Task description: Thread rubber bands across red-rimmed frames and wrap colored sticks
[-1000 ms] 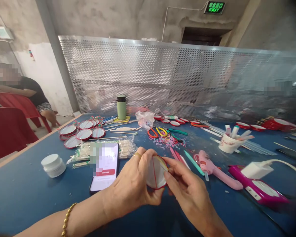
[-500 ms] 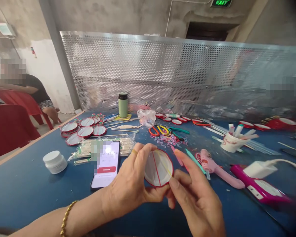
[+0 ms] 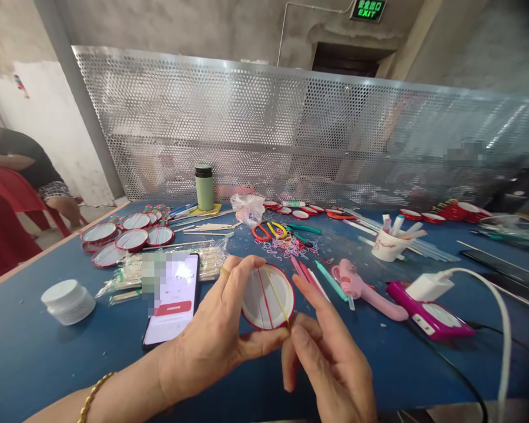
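Observation:
My left hand (image 3: 220,314) grips a small round disc (image 3: 254,302) by its edge, tilted up above the table. The disc has a white face and a red rim, with a red strand (image 3: 266,302) and a yellow strand (image 3: 277,294) running across it. At its lower right rim, my right hand (image 3: 330,352) pinches the end of the yellow strand between thumb and fingers, with its index finger stretched out. What lies behind the disc is hidden. A phone (image 3: 171,317) lies beside my left wrist.
Finished-looking red-rimmed discs (image 3: 132,239) pile up at left, near bagged wooden sticks (image 3: 207,261) and a white jar (image 3: 68,302). Pliers (image 3: 277,230), a pink glue gun (image 3: 370,294), a cup of pens (image 3: 388,245) and a magenta power strip (image 3: 449,326) with cables stand beyond and right.
The view has turned slightly right, so the table's things sit further left. The yellow strand now lies more toward the disc's middle, running closer in line with the red one. Both hands keep their hold.

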A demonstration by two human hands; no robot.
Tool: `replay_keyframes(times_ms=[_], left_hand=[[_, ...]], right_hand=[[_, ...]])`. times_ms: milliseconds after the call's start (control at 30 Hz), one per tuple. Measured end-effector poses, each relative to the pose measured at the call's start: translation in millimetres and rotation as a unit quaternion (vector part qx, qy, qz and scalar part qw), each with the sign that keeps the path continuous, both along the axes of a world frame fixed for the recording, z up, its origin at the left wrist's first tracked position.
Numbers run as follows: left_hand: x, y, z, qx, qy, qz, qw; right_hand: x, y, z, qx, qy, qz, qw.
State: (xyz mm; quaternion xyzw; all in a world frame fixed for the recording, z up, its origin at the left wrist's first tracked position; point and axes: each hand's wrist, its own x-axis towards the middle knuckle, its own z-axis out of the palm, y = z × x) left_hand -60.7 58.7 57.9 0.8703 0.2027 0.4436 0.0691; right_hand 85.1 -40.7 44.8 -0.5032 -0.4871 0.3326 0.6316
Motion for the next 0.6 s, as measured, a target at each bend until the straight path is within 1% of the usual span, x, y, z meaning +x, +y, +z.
replay_keyframes(times_ms=[100,233,367,467,533,600], left_hand=[[-1.8,-1.1,-1.8,-0.008,0.014,-0.012,1.0],[-2.4,-2.8,-1.0,-0.016,0.032,-0.045,0.998],[-2.6,-3.1,2.1,-0.054,0.051,-0.062,0.995],[-2.7,-2.1,4.9,-0.077,0.054,-0.068,0.993],[-2.8,-1.6,6.3,-0.071,0.056,-0.074,0.993],[-2.9,-1.6,6.8,-0.056,0.057,-0.077,0.994]], right_hand=[[-0.3,-2.6,-2.0,0.003,-0.017,-0.001,1.0],[2.2,-5.1,-3.2,-0.014,-0.028,0.013,0.999],[5.5,-5.3,-3.6,-0.005,-0.043,0.035,0.998],[4.6,-5.9,-4.9,0.014,-0.073,0.015,0.997],[2.5,-6.5,-5.6,0.014,-0.08,-0.001,0.997],[0.3,-6.7,-5.5,0.007,-0.063,-0.007,0.998]])
